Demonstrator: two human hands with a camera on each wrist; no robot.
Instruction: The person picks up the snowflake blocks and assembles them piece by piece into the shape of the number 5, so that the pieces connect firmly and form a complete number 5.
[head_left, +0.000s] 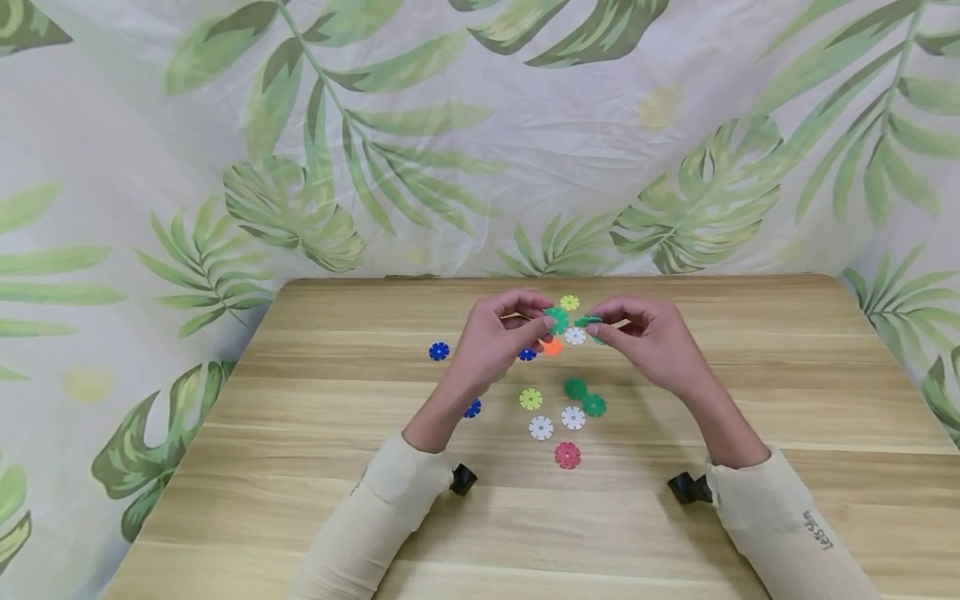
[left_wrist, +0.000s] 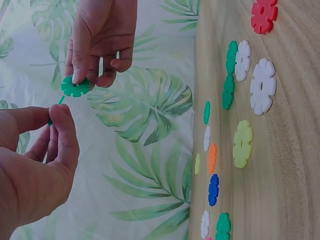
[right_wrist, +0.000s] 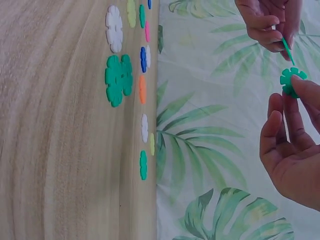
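In the head view my left hand (head_left: pixel 491 342) pinches a green notched plastic disc (head_left: pixel 557 320) between thumb and fingers. Facing it, my right hand (head_left: pixel 654 343) pinches a second green notched disc (head_left: pixel 587 321). Both hands are raised over the table, with the discs close to each other. From the left wrist, the left hand's disc (left_wrist: pixel 61 100) appears edge-on, near the edge of the right hand's disc (left_wrist: pixel 76 87). The right wrist view also shows the two discs nearly meeting, the left one (right_wrist: pixel 288 51) edge-on above the right one (right_wrist: pixel 292 80).
On the wooden table (head_left: pixel 300 467) lie scattered notched discs: a red one (head_left: pixel 567 456), white ones (head_left: pixel 541 428), yellow ones (head_left: pixel 531 399), blue ones (head_left: pixel 439 352), green ones (head_left: pixel 594 405) and an orange one (head_left: pixel 552 347). A leaf-patterned cloth (head_left: pixel 420 167) hangs behind the table.
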